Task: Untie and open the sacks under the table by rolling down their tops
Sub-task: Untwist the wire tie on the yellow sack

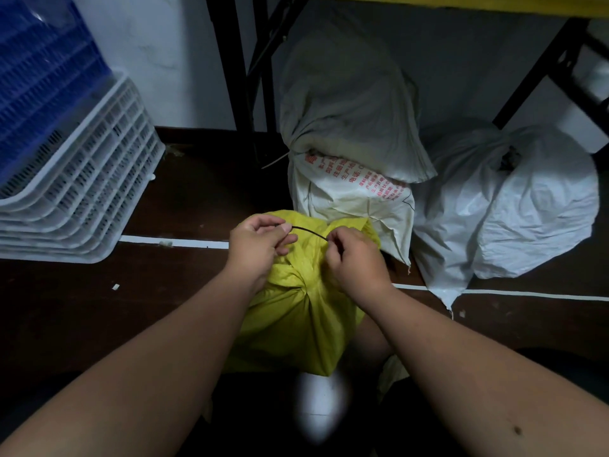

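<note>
A yellow sack stands on the dark floor right in front of me, its top gathered into a bunch. A thin dark string stretches taut between my hands above that bunch. My left hand pinches one end of the string between thumb and forefinger. My right hand pinches the other end close to the sack's neck. Behind it, under the table, stands a white sack with red print, its grey top folded over. A tied white sack sits to the right.
Stacked white plastic crates with a blue crate on top stand at the left. Black table legs rise behind the sacks, another leg at the right. White lines cross the floor.
</note>
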